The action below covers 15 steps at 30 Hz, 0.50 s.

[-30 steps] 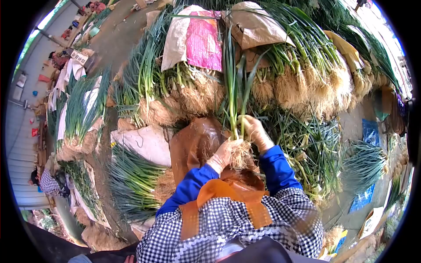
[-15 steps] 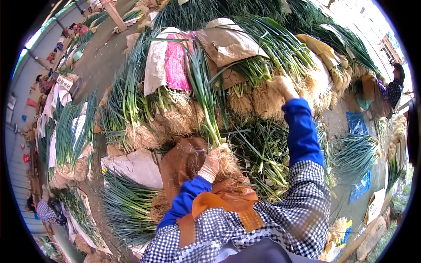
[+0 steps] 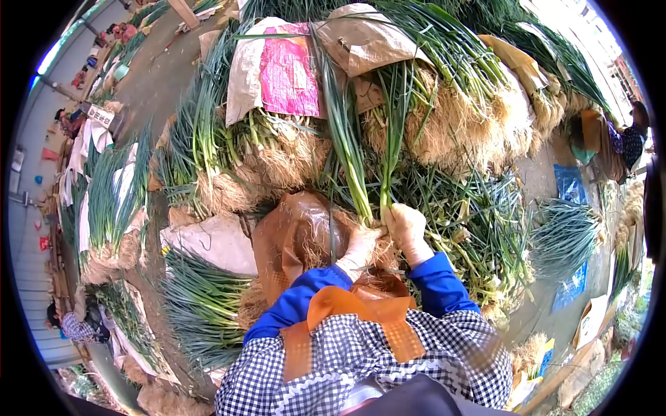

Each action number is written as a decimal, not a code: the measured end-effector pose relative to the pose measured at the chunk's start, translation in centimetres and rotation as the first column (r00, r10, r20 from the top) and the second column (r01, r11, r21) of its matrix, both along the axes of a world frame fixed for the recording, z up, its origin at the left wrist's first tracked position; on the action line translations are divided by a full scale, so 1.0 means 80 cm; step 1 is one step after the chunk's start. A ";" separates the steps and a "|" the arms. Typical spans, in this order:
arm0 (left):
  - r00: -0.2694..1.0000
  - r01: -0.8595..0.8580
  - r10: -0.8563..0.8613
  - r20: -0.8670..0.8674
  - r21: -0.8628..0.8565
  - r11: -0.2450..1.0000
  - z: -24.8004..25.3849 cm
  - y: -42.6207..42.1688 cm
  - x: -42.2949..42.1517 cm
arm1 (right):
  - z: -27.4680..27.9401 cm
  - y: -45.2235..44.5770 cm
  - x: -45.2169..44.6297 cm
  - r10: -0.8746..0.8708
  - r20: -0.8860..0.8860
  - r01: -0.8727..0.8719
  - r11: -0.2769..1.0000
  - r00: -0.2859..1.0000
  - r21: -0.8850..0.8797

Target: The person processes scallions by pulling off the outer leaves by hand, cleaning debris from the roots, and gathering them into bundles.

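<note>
A person in blue sleeves (image 3: 440, 279) works over lap level, the left grip (image 3: 362, 244) closed around the pale lower stems of a few green onions (image 3: 352, 163), the right grip (image 3: 406, 227) pinching another onion stalk (image 3: 393, 149) just beside it. Both lots stand leaf-end away from the body, tips fanning apart beyond the grips, while tangled roots (image 3: 385, 258) hang below and between the two. Done well, the hold would seem to call for a snug but gentle left grip, firm at the white base where the stems look stiffest, since a hard squeeze could bruise them. The right grip does best to stay low on its stalk, bringing it in parallel so that the bases sit level and the long leaves do not cross or snap. Roots could snag on the brown apron (image 3: 281, 236) under the grips, so lifting them slightly clear seems wise. Left of the grips lies a heap of onions (image 3: 205, 305); to their right, a pile of loose leaves (image 3: 479, 243); beyond them, root-fringed bundles (image 3: 291, 149).
</note>
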State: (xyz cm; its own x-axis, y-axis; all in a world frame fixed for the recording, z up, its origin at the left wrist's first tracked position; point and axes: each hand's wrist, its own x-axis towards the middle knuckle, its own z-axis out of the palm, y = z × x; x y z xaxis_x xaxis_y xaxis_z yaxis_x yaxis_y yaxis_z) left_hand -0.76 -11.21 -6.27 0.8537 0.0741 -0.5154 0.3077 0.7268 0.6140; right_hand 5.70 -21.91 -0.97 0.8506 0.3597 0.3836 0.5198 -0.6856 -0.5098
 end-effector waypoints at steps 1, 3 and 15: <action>0.999 -0.045 0.047 -0.026 0.072 0.996 0.034 -0.001 0.003 | -0.007 -0.003 -0.006 0.010 0.045 -0.007 0.997 0.999 -0.075; 0.993 -0.098 0.087 0.074 0.159 0.983 0.005 0.006 0.004 | -0.015 -0.020 -0.028 -0.005 0.018 0.004 0.999 1.000 0.039; 0.992 -0.123 0.122 -0.008 -0.094 0.988 0.042 0.054 0.005 | 0.012 -0.166 0.014 -0.385 -0.618 0.539 0.839 0.685 0.075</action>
